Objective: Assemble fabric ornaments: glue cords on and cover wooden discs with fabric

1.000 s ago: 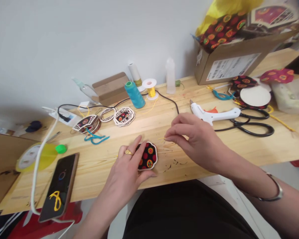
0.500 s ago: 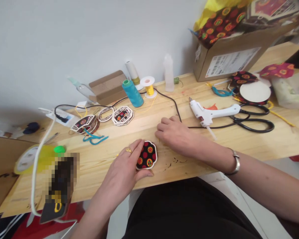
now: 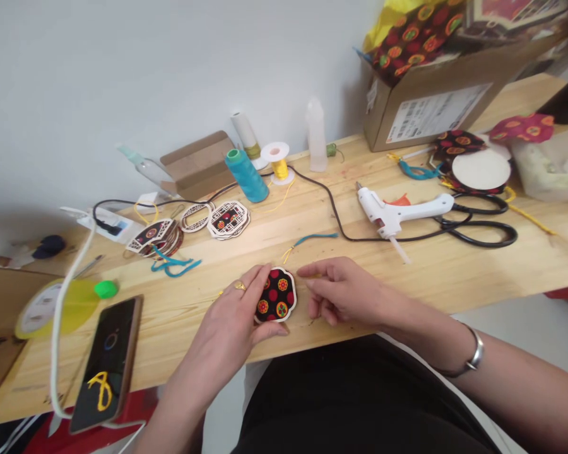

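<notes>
The reference point is a black fabric ornament [image 3: 275,295] with red dots, coloured flower motifs and a pale scalloped border, lying flat on a light wooden worktop [image 3: 180,334] near its front edge.

The left hand [image 3: 231,309], wearing a gold-coloured ring [image 3: 240,285], covers the ornament's left part and grips it, fingers over the upper side and thumb along the lower edge. The right hand [image 3: 341,290] is just right of the ornament, index finger extended towards its border and other fingers curled. Whether it pinches anything, or touches the border, cannot be determined. A silver-coloured bangle [image 3: 476,353] is on the right wrist.

Just beyond the ornament lies a short blue cord [image 3: 316,237] with yellow strands at its near end; any attachment cannot be confirmed. Farther beyond, a teal cone of thread [image 3: 248,176] stands beside a white spool wound with yellow thread [image 3: 280,169]. Beyond and left of the ornament is a stack of pale lattice-cut pieces [image 3: 228,219]. Well to its left, a dark phone [image 3: 108,353] carries a looped yellow cord [image 3: 103,392]. Beyond and right of the ornament, a white glue gun [image 3: 407,214] lies on its side.
</notes>
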A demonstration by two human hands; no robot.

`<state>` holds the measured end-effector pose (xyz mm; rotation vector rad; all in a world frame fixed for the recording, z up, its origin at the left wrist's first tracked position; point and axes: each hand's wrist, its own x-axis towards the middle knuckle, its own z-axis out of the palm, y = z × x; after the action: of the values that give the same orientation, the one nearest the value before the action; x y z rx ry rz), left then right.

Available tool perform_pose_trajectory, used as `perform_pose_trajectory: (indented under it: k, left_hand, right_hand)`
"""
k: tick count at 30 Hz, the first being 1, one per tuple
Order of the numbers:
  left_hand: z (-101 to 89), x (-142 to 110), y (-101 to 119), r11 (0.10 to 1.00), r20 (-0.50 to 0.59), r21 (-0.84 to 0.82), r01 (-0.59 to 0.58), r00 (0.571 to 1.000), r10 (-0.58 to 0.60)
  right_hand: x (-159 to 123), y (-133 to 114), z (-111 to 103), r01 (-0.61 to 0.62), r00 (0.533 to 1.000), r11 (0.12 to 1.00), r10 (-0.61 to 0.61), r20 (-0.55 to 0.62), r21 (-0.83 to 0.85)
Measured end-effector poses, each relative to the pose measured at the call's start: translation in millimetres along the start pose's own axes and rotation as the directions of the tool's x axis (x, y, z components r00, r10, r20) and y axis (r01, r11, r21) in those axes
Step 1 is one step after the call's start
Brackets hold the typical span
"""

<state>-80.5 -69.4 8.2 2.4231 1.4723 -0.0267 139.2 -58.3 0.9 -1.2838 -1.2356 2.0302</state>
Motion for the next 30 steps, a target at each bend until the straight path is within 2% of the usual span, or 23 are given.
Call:
perform_pose_trajectory:
  k: [6, 17, 30]
  left_hand:
    - [0.4, 0.0, -0.1, 1.0, -0.004, -0.003, -0.011, 1.0, 0.011]
    - [3.1, 0.3, -4.0, 0.999, -0.034, 0.022, -0.037, 0.999, 0.038]
    - [2.3, 0.5, -3.5, 1.0, -0.017, 0.006, -0.029, 0.999, 0.029]
  right_hand:
    - [5.0, 2.4, 0.1, -0.039, 0.996, 0.99, 0.028, 0.087, 0.139]
    - [5.2, 6.3, -0.7, -0.087, 0.992, 0.955, 0.057, 0.113, 0.282]
    - [2.5, 2.8, -2.2, -0.157, 0.981, 0.937, 0.111, 0.161, 0.311]
